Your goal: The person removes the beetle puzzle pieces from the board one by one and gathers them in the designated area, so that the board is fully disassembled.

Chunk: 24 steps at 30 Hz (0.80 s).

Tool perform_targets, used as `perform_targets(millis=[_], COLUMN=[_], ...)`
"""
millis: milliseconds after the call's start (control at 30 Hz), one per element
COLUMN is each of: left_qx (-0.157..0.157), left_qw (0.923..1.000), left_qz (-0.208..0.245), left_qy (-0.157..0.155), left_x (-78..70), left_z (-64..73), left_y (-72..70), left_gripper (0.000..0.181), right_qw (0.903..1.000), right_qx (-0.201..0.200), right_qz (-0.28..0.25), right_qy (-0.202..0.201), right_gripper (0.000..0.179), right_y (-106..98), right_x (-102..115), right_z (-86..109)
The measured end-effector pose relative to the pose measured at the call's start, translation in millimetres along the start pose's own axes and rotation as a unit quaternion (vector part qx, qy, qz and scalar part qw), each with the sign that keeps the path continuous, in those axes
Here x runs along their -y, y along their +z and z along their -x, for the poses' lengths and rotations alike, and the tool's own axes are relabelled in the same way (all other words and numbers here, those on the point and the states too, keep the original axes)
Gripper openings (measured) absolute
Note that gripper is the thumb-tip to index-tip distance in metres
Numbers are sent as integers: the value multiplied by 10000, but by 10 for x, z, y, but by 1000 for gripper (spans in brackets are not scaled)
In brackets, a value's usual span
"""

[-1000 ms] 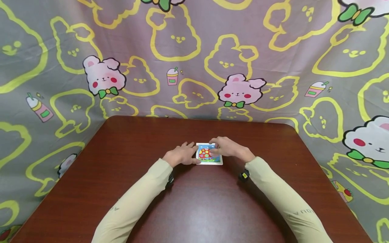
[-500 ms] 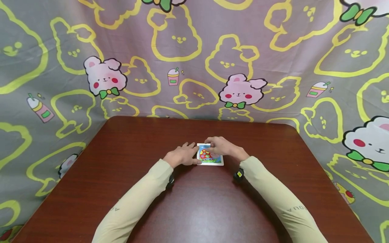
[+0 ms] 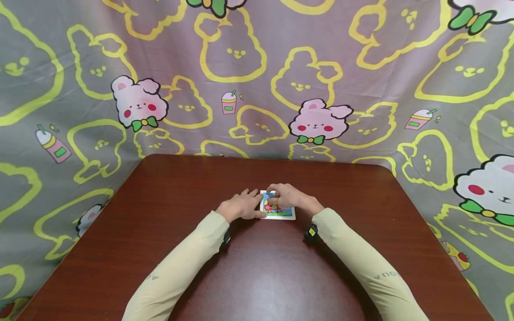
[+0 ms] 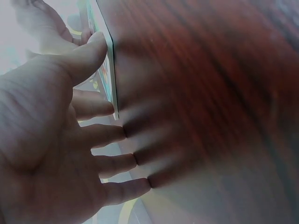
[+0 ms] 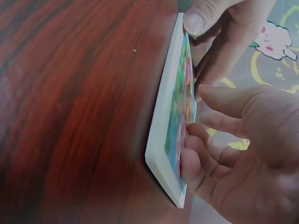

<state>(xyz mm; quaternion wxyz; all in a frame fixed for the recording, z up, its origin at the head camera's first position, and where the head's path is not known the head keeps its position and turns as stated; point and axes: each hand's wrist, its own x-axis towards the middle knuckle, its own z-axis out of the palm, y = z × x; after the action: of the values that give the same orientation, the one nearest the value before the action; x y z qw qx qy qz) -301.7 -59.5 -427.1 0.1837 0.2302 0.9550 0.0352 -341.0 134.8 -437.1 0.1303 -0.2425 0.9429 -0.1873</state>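
A small square picture board (image 3: pixel 281 213) with a white frame and a spotted red bug on blue and green lies flat on the table. My left hand (image 3: pixel 241 207) is at its left side, fingers spread. In the left wrist view the thumb (image 4: pixel 88 56) rests on the frame, the index finger touches the corner and the other fingertips meet the tabletop. Over the picture is my right hand (image 3: pixel 292 196), covering its upper right. In the right wrist view its lower fingers (image 5: pixel 191 168) bend loosely against the picture face; thumb and index are apart, with nothing seen between them.
The brown wooden table (image 3: pixel 257 276) stretches around the board on all sides. Behind it and at both sides hangs a grey-pink cloth (image 3: pixel 249 53) printed with cartoon rabbits. Each wrist carries a small black camera (image 3: pixel 311 232).
My right hand has slid leftward across the picture, covering more of the bug. The left hand and the board have stayed nearly in place.
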Motion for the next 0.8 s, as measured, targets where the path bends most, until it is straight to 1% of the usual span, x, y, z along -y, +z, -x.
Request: perform_targets(millis=[133, 367, 533, 800], left_qx=[16, 5, 36, 12], left_qw=[10000, 10000, 10000, 10000], left_qz=[9, 53, 68, 3], left_qy=[22, 32, 12, 4], left_x=[5, 3, 8, 3], left_z=[6, 33, 44, 34], left_y=[0, -13, -12, -6], left_gripper=[80, 79, 79, 79], right_qw=[9999, 10000, 10000, 10000], right_qx=[63, -49, -50, -39], right_qz=[75, 48, 29, 66], right_qy=[39, -30, -76, 11], right_gripper=[38, 36, 37, 37], right_y=[20, 31, 30, 22], right_x=[26, 45, 41, 36], right_z=[-13, -5, 3, -32])
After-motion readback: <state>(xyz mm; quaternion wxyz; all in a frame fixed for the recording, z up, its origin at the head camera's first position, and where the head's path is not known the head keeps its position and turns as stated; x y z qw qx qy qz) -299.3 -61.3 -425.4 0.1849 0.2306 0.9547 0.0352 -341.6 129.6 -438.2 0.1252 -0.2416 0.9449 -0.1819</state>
